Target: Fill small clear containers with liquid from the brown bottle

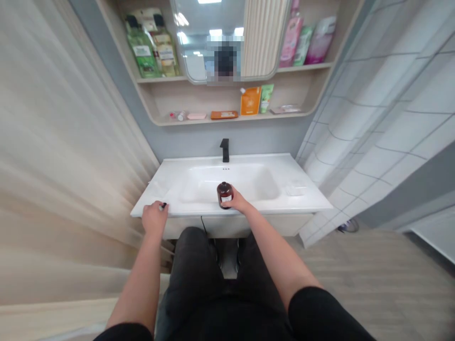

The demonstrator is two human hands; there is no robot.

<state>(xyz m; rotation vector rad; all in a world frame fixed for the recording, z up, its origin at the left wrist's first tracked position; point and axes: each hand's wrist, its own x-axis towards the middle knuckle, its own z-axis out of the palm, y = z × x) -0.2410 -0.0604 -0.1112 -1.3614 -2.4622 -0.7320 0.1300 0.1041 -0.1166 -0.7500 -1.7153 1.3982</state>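
Observation:
My right hand (237, 201) is closed around a dark brown bottle (224, 192) with a pale label. The bottle is upright at the front rim of the white sink (249, 182), its short neck pointing up. On the left of the countertop, my left hand (155, 217) is closed by the front edge. From its fingers sticks out a small black piece (163, 206), too small to make out its kind; the rest of it is hidden by the hand.
Behind the basin stands a black faucet (225, 149). A clear soap dish (295, 188) rests on the right of the counter. Above hang shelves with bottles, an orange pouch (250, 101), a green tube (266, 98) and a mirror (199, 47). A curtain (71, 142) borders the left.

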